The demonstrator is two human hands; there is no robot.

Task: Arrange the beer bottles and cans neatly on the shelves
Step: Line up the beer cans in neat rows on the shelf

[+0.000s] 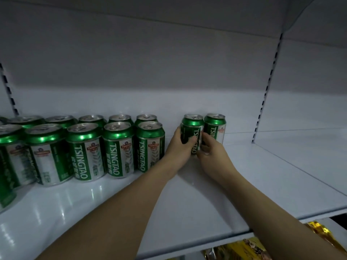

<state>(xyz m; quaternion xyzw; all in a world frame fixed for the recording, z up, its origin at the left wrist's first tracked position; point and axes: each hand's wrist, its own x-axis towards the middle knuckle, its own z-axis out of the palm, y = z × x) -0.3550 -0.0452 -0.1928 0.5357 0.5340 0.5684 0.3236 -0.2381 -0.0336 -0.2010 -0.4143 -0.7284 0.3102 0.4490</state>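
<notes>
— Gripping what, exactly?

— One green can, both hands on it. Left hand wraps the can's left side, thumb across the front, fingers curled round behind. Right hand pinches the lower right side, fingertips bent in vs. the label. So neither hand's fingers are spread; both clamp that can.

— Where's it sit?

— Upright on the white shelf, near the back wall, long axis vertical, pull-tab top up. A second can stands just beside it on the right; the two look to be touching.

— Any writing?

— "TSINGTAO" in white on a green band, running top to bottom down the side, partly hidden by the fingers. Same word reads clearly on the front row of cans to the left, w/ a red-and-gold badge on a silver panel next to it. Smaller print below is too blurry to read.

— And the rest?

— Back row of cans behind that front row, all upright, tabs up, packed close. Clear gap between those rows and the held can. Slotted upright strip on the right of the wall, another at the far left. Gold packets show below the shelf's front edge.
</notes>
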